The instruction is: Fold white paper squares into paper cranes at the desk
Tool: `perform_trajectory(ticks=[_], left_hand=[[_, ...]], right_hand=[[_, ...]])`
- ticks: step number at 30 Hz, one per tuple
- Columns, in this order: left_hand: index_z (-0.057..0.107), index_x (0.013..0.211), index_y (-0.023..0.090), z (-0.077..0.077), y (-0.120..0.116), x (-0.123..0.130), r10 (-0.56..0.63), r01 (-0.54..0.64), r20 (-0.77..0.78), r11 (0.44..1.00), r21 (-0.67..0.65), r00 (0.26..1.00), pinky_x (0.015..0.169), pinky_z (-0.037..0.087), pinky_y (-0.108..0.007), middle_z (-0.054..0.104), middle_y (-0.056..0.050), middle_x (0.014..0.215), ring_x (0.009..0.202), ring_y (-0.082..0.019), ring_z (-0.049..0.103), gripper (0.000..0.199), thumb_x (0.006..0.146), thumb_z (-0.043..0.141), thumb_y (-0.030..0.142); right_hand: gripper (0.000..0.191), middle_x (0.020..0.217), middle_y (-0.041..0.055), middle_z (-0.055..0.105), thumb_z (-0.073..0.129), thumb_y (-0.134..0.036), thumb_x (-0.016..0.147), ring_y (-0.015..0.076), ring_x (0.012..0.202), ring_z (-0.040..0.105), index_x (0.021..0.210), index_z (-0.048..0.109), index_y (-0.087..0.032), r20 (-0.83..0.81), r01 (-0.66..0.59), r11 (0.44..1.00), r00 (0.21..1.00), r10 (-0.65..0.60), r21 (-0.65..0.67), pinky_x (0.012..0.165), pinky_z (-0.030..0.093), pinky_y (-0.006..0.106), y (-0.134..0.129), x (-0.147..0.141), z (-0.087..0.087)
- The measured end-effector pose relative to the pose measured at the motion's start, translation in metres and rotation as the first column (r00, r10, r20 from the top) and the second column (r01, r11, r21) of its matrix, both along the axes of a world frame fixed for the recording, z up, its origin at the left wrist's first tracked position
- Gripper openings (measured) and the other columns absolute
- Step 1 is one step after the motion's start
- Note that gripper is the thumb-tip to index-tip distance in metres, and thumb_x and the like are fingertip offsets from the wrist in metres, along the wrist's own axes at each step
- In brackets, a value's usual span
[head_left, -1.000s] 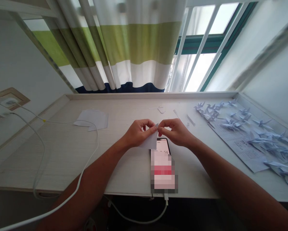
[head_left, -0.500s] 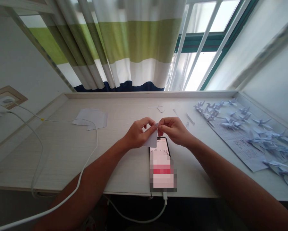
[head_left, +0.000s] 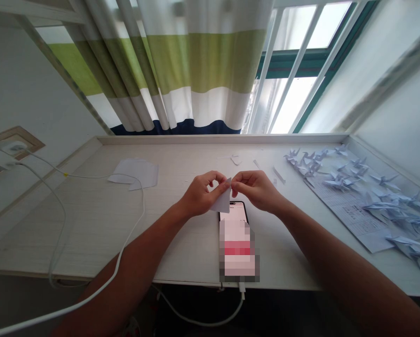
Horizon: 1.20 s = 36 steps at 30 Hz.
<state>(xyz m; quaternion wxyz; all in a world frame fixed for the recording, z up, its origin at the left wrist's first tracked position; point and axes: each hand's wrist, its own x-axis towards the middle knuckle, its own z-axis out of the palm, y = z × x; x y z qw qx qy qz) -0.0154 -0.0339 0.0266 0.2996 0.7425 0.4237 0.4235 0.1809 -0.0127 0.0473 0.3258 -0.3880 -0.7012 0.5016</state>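
A small folded piece of white paper (head_left: 223, 202) is held up above the desk, in front of the phone's top end. My left hand (head_left: 205, 194) pinches it between thumb and fingers near its upper corner. Thumb and forefinger of my right hand (head_left: 254, 189) are pressed together at the paper's right edge, close to the left fingertips. The exact contact there is too small to see clearly. Part of the paper lies hidden behind my left hand. Below both hands a phone (head_left: 233, 216) lies on the desk, its screen partly blurred out.
Several folded paper cranes (head_left: 339, 180) cover the right side, some on a printed sheet (head_left: 357, 224). A stack of paper squares (head_left: 136, 173) lies at left. Paper scraps (head_left: 279, 174) are scattered behind my hands. A white cable (head_left: 142, 201) crosses over my left forearm.
The view has shifted slightly. Both hands keep nearly the same pose at the paper, whose top corner now shows a little more between the fingertips.
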Motion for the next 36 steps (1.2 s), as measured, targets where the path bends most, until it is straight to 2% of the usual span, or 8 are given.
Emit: perform_trajectory(ticks=[4,10,16,23,32,36], left_hand=[[0.071,0.094,0.018,0.002,0.000,0.001,-0.009,0.009,0.005,0.999,-0.043,1.000,0.069,0.044,-0.027,0.072,-0.003,0.089,0.077,-0.014,0.060,0.021,0.093,0.062,0.037],[0.071,0.087,0.016,0.004,-0.001,0.001,-0.035,0.042,0.054,0.990,-0.135,0.998,0.067,0.045,-0.026,0.071,-0.004,0.084,0.074,-0.013,0.060,0.024,0.091,0.064,0.039],[0.073,0.087,0.015,0.002,0.000,-0.002,-0.067,0.086,0.083,0.962,-0.259,0.994,0.063,0.045,-0.026,0.072,-0.006,0.084,0.070,-0.014,0.058,0.029,0.088,0.067,0.044],[0.074,0.084,0.016,0.005,-0.001,-0.002,-0.100,0.102,0.023,0.969,-0.224,0.995,0.061,0.043,-0.026,0.072,-0.005,0.081,0.068,-0.013,0.057,0.030,0.090,0.064,0.044],[0.075,0.085,0.016,0.004,0.000,-0.004,-0.147,0.146,0.013,0.968,-0.204,0.989,0.068,0.047,-0.027,0.073,-0.005,0.082,0.074,-0.015,0.062,0.027,0.090,0.065,0.041],[0.074,0.085,0.016,0.003,-0.001,-0.002,-0.135,0.139,0.036,0.965,-0.223,0.990,0.065,0.047,-0.026,0.073,-0.005,0.083,0.075,-0.016,0.063,0.029,0.091,0.064,0.042]], right_hand=[[0.018,0.069,0.0036,0.069,0.065,-0.030,0.082,0.0156,0.068,0.061,0.069,0.068,-0.018,-0.004,0.012,0.999,1.000,-0.012,0.049,0.067,0.049,0.031,0.001,0.001,-0.004],[0.017,0.069,0.0026,0.069,0.064,-0.028,0.083,0.0153,0.069,0.062,0.070,0.067,-0.017,-0.010,0.012,0.997,1.000,-0.012,0.073,0.068,0.049,0.030,0.001,0.001,-0.008],[0.016,0.070,0.0030,0.069,0.063,-0.028,0.083,0.0159,0.069,0.062,0.072,0.068,-0.017,0.028,0.011,0.996,1.000,-0.014,0.084,0.069,0.049,0.031,-0.001,0.000,-0.004],[0.017,0.071,0.0024,0.072,0.060,-0.022,0.083,0.0163,0.070,0.064,0.069,0.070,-0.019,0.152,0.022,0.981,0.987,-0.052,0.191,0.071,0.048,0.032,-0.005,0.002,0.004],[0.015,0.074,0.0021,0.074,0.063,-0.024,0.084,0.0166,0.073,0.066,0.074,0.072,-0.020,0.200,-0.062,0.980,0.980,0.023,0.190,0.073,0.049,0.032,-0.003,0.008,0.005],[0.014,0.073,0.0021,0.073,0.062,-0.023,0.083,0.0160,0.070,0.065,0.073,0.071,-0.019,0.201,-0.025,0.983,0.980,-0.012,0.181,0.068,0.048,0.030,-0.004,0.005,0.002]])
